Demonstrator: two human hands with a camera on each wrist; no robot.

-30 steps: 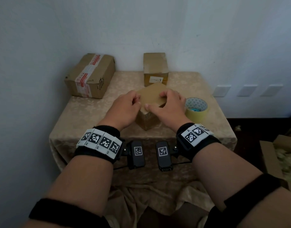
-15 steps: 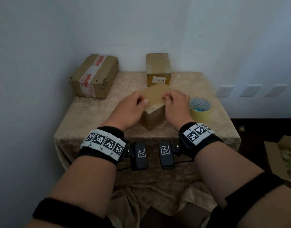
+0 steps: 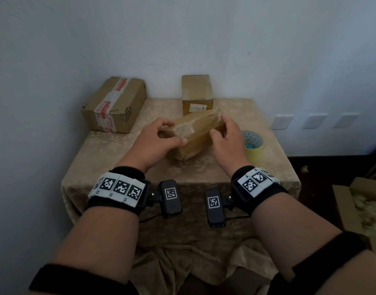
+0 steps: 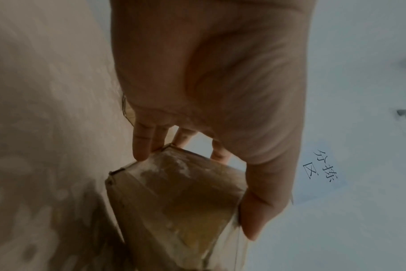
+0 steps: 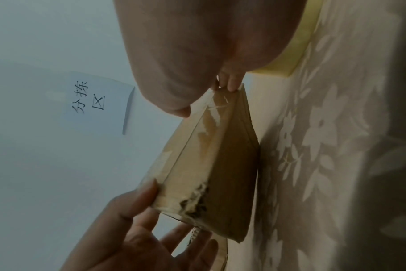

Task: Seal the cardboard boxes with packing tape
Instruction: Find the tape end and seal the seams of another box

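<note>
Two bare hands grip a small cardboard box [image 3: 193, 135] tilted above a cloth-covered table [image 3: 119, 154]: the left hand [image 3: 155, 143] holds its near-left end, thumb along the top edge and fingers curled behind, while the right hand [image 3: 227, 141] pinches the far-right end between thumb and fingertips. The box is wrapped in glossy clear tape, and only its lower near corner sits close to the cloth.

The left wrist view shows the left hand [image 4: 220, 91] with thumb pressed along one edge of the box [image 4: 174, 201] and fingertips [image 4: 141, 144] on the far corner. The right wrist view adds what the head camera misses: torn, dark-flecked cardboard under the tape at one end of the box [image 5: 211, 165], and a floral pattern woven into the tablecloth [image 5: 336, 146]. Both wrist views also catch a paper note [image 5: 93, 102] on the wall [image 3: 182, 39], handwritten "分拣区".

Just right of the right hand lies a roll of yellowish packing tape [image 3: 254, 145], flat on the table. Farther back stand a narrow box [image 3: 197, 92] bearing a small white label, too small to read, and at the far left a larger carton [image 3: 114, 103] sealed with white tape printed in red, its lettering illegible. An open carton [image 3: 357, 209] sits on the floor at right.
</note>
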